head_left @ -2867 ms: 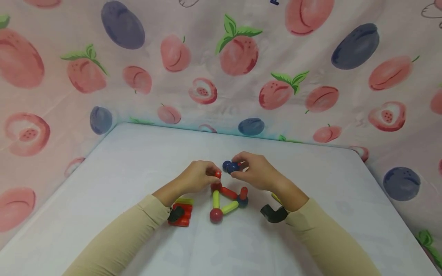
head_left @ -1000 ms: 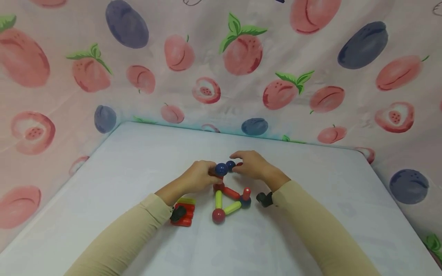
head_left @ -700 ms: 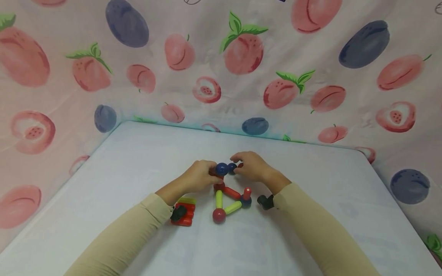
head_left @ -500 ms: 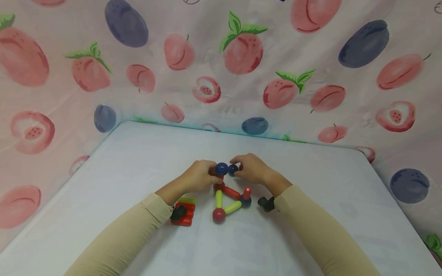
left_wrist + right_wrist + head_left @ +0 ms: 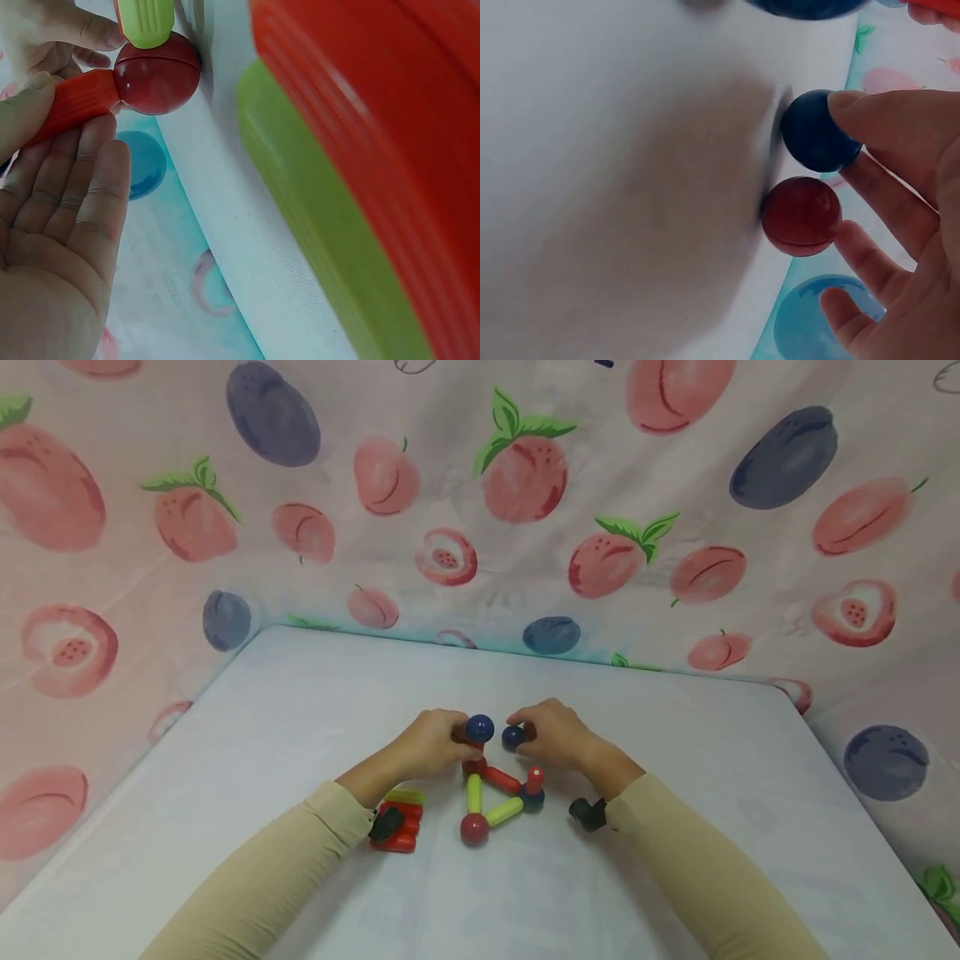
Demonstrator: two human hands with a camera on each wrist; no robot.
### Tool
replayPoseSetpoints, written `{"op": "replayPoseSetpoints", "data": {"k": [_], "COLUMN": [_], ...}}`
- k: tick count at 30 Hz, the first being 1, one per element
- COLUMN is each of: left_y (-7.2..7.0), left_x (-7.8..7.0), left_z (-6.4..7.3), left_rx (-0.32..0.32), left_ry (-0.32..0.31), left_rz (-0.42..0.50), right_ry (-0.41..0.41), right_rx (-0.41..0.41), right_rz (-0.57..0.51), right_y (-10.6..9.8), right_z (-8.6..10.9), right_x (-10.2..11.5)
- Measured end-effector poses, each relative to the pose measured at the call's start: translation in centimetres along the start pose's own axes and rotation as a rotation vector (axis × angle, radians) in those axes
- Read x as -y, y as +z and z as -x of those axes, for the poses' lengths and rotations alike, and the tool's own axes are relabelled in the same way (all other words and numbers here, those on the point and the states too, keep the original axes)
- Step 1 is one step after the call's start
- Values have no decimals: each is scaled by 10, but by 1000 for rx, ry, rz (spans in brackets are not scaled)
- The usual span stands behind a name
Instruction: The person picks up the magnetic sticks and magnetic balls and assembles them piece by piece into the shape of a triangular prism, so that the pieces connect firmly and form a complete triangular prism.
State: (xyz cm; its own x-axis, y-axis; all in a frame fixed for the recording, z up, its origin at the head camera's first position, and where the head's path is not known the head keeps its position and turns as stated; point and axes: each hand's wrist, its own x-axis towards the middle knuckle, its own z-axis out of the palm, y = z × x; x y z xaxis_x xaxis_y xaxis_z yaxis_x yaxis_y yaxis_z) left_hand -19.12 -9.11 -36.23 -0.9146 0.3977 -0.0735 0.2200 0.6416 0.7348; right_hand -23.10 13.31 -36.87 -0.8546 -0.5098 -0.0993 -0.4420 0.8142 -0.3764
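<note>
My left hand (image 5: pixel 423 745) pinches an upright red magnetic building rod (image 5: pixel 79 103) between thumb and fingers. Below the rod sits a dark red ball (image 5: pixel 159 79), and a blue ball (image 5: pixel 480 728) tops it. That lower ball is one corner of a flat triangle of two yellow-green rods (image 5: pixel 474 794) and a red rod (image 5: pixel 502 778). Another red rod (image 5: pixel 535 779) stands on the triangle's blue corner ball (image 5: pixel 532 798); a red ball (image 5: pixel 474 828) forms the near corner. My right hand (image 5: pixel 558 739) pinches a separate blue ball (image 5: pixel 817 131); a loose red ball (image 5: pixel 802 216) lies by its lower fingers.
Several red rods (image 5: pixel 405 829) and a yellow-green rod (image 5: pixel 406 796) lie side by side near the left cuff. Black devices (image 5: pixel 588 814) show at both cuffs. The white table (image 5: pixel 337 668) ends at a fruit-patterned cloth (image 5: pixel 450 460) behind.
A blue ball has come onto the left hand's red rod, whose top was bare at first. Since then my right hand has gripped another blue ball and drawn it slightly right and nearer.
</note>
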Motion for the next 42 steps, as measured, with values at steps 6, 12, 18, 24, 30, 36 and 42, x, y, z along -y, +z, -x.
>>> {"op": "replayPoseSetpoints", "data": {"k": [6, 12, 18, 24, 30, 36, 42], "left_y": [0, 0, 0, 0, 0, 0, 0], "left_x": [0, -1, -1, -2, -2, -2, -2], "left_z": [0, 1, 1, 2, 2, 2, 2], "left_rx": [2, 0, 0, 4, 1, 1, 4], "left_ry": [0, -5, -5, -12, -7, -8, -11], "left_rz": [11, 17, 15, 11, 12, 19, 22], "right_ry": [14, 38, 33, 48, 43, 48, 50], "right_rx": [-14, -18, -30, -34, -43, -46, -56], "right_rz": [6, 50, 46, 34, 38, 28, -17], "right_y": [3, 6, 8, 8, 8, 9, 9], "right_z": [4, 5, 6, 6, 6, 6, 7], "right_x": [-3, -7, -7, -6, -6, -7, -6]}}
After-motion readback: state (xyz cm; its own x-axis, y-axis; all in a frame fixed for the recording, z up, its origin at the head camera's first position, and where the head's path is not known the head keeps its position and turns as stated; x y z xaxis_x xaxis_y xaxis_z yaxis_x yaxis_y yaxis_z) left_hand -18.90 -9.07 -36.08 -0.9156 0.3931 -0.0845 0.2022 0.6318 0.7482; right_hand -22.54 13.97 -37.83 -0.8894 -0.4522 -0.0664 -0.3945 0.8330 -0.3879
